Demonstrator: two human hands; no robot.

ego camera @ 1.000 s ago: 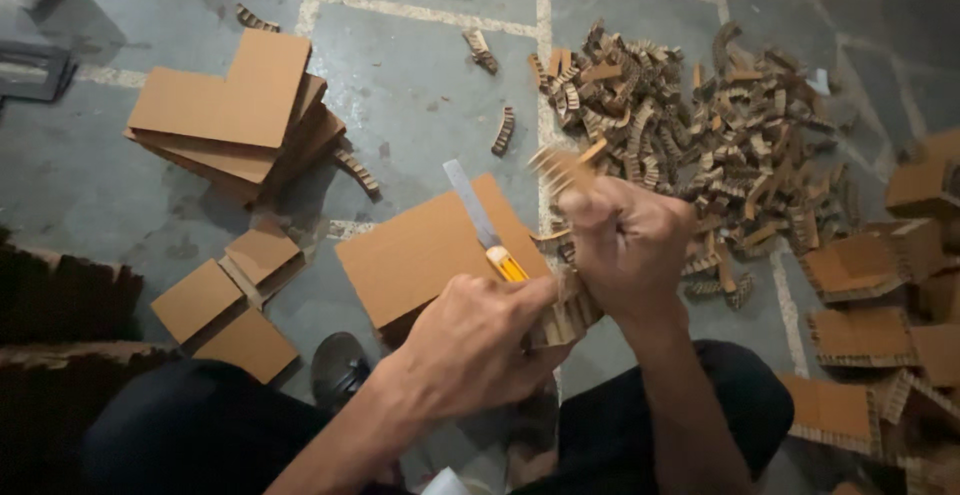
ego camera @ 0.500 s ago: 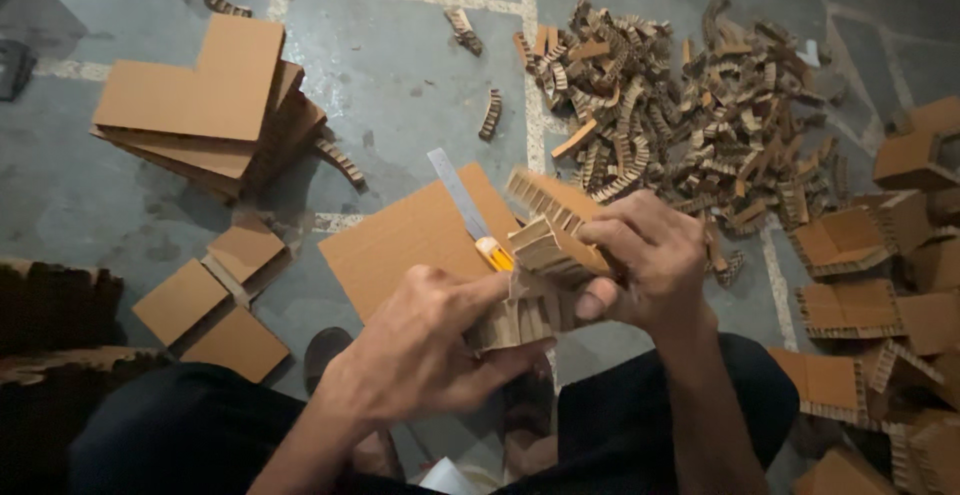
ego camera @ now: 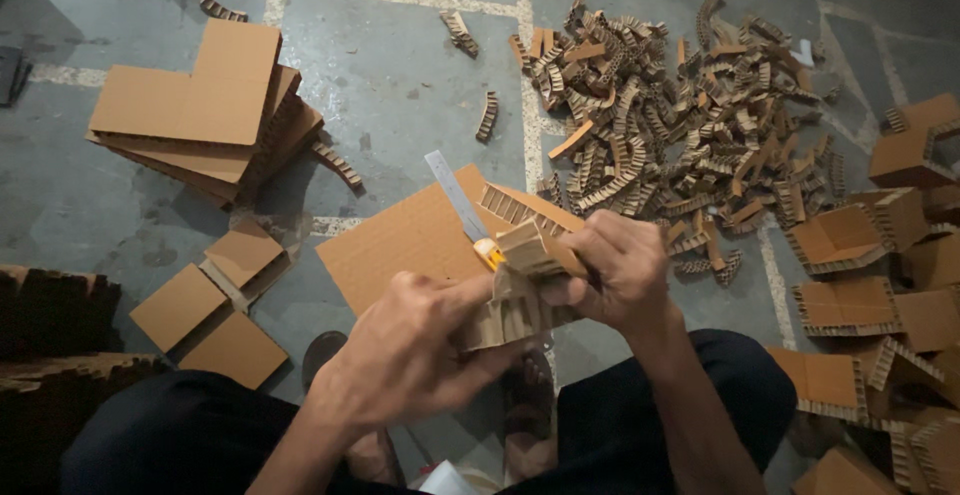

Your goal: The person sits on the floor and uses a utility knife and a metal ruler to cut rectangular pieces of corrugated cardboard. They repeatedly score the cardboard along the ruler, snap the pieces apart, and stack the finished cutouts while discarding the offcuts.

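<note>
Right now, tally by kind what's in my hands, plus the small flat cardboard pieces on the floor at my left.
Utility knife: 1
Corrugated cardboard piece: 1
Small flat cardboard pieces: 3
Total: 5

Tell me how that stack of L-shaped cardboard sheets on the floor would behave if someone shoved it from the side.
The stack of L-shaped sheets would probably slide rather than tip: it lies flat and low on the stone floor. Its layers already sit fanned out of line, so the top sheets would likely shift first. Being corrugated board, it is probably light and fairly stiff.

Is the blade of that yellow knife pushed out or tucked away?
Out. The utility knife in the right hand shows its long grey blade extended up-left over the cardboard sheet.
</note>
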